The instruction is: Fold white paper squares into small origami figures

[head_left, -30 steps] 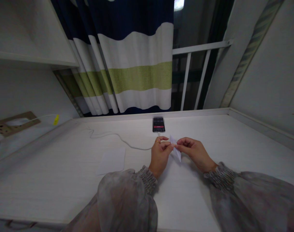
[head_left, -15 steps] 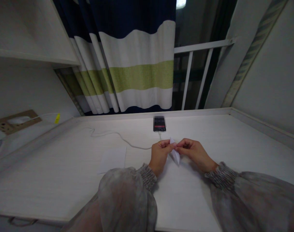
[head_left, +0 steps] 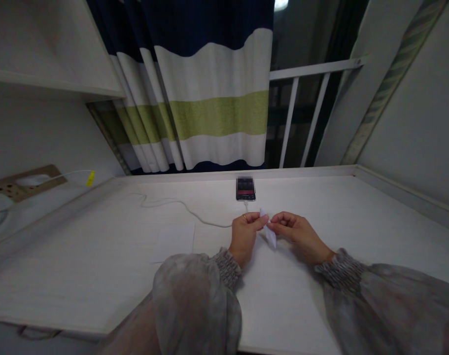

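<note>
The folded paper (head_left: 269, 231) sits just below the frame's centre, long axis running from upper left to lower right, its tip pointing up toward the phone (head_left: 245, 189). It is small, white and narrow. The left hand (head_left: 243, 234) and right hand (head_left: 297, 234) both pinch it. Beneath lies a white desk (head_left: 98, 266), with a striped curtain (head_left: 213, 98) at the top centre.
</note>
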`<state>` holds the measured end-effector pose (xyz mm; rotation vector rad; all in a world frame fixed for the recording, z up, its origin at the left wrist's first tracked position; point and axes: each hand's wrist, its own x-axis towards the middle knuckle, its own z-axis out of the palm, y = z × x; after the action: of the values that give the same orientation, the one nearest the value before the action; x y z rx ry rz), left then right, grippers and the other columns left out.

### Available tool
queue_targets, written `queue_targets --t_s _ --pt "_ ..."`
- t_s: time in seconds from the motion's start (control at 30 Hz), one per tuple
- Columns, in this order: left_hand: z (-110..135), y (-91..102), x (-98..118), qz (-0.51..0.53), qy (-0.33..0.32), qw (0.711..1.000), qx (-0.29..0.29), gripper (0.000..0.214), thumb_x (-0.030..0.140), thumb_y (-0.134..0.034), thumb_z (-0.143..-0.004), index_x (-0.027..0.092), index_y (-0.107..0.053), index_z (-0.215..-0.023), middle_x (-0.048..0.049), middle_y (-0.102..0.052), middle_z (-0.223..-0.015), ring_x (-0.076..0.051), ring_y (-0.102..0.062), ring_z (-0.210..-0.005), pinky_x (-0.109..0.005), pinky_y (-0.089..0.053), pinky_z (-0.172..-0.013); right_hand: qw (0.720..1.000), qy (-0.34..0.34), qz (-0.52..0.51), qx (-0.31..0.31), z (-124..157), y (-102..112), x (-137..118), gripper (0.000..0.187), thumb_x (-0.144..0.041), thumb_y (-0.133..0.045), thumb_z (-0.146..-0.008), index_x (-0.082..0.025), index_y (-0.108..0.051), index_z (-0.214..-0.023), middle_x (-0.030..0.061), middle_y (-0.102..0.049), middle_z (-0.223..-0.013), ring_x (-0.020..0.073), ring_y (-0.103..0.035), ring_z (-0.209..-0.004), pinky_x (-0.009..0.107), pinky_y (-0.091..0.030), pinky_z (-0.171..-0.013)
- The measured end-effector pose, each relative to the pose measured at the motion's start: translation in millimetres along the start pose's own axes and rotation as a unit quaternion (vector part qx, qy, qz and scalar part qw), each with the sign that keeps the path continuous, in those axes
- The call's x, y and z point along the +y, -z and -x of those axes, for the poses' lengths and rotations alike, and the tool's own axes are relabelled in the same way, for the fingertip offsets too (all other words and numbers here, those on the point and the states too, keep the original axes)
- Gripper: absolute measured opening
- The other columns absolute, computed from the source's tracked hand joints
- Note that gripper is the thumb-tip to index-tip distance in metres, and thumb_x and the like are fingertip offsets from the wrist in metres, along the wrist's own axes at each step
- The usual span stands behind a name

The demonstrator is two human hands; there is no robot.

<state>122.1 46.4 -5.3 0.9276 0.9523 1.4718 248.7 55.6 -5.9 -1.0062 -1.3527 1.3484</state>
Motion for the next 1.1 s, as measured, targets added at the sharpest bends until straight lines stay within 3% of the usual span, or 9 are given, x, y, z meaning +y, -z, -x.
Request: queue_targets --t_s 0.23,0.47,0.83,1.0,1.1 --pt "0.5 -0.7 0.0 0.026 0.000 1.000 0.006 0.014 0.024 -0.073 -0.051 0.013 -0.065 -0.057 0.0010 -0.059 -0.055 -0.009 -0.047 -0.054 -0.024 -0.037 -0.059 0.998 -0.018 0.031 -0.048 0.1 1.1 -0.2 0.027 -0.037 -0.073 -0.054 -0.014 -0.063 -0.065 -0.0023 -0.057 -0.059 0.0088 -0.047 -0.054 0.024 -0.034 -0.054" --pt "0.3 -1.0 -0.9 0.044 0.010 0.999 -0.006 0.015 0.023 -0.073 -0.049 0.013 -0.063 -0.054 0.0009 -0.059 -0.056 -0.009 -0.048 -0.055 -0.025 -0.036 -0.062 0.999 -0.009 0.040 -0.030 3.2 -0.5 -1.6 0.023 -0.035 -0.073 -0.054 -0.015 -0.061 -0.055 -0.0041 -0.052 -0.052 0.0074 -0.040 -0.049 0.023 -0.030 -0.050" --pt "-3.9 1.8 -8.3 0.037 0.001 0.998 -0.043 0.024 0.034 -0.069 -0.060 0.013 -0.061 -0.052 0.0002 -0.055 -0.053 -0.009 -0.044 -0.055 -0.024 -0.034 -0.059 0.999 -0.019 0.004 -0.028 3.5 1.4 -4.9 0.011 -0.025 -0.070 -0.051 -0.019 -0.062 -0.047 -0.0025 -0.056 -0.051 0.0106 -0.046 -0.051 0.025 -0.035 -0.053" --pt "-0.3 -1.5 -3.8 0.030 0.007 0.996 -0.081 0.021 0.027 -0.076 -0.049 0.013 -0.063 -0.059 0.0000 -0.060 -0.058 -0.010 -0.050 -0.056 -0.025 -0.037 -0.060 0.999 -0.021 -0.006 -0.029 3.2 2.7 -5.4 0.011 -0.025 -0.069 -0.051 -0.019 -0.060 -0.047 -0.0030 -0.055 -0.051 0.0112 -0.047 -0.054 0.025 -0.036 -0.056" --pt "1.4 -2.2 -1.1 0.014 0.014 0.997 -0.073 0.022 0.026 -0.076 -0.049 0.013 -0.064 -0.060 0.0002 -0.060 -0.056 -0.010 -0.051 -0.055 -0.024 -0.038 -0.059 0.999 -0.024 0.000 -0.035 4.1 3.7 -5.8 0.015 -0.026 -0.069 -0.053 -0.018 -0.058 -0.047 -0.0033 -0.053 -0.049 0.0108 -0.045 -0.052 0.025 -0.035 -0.054"
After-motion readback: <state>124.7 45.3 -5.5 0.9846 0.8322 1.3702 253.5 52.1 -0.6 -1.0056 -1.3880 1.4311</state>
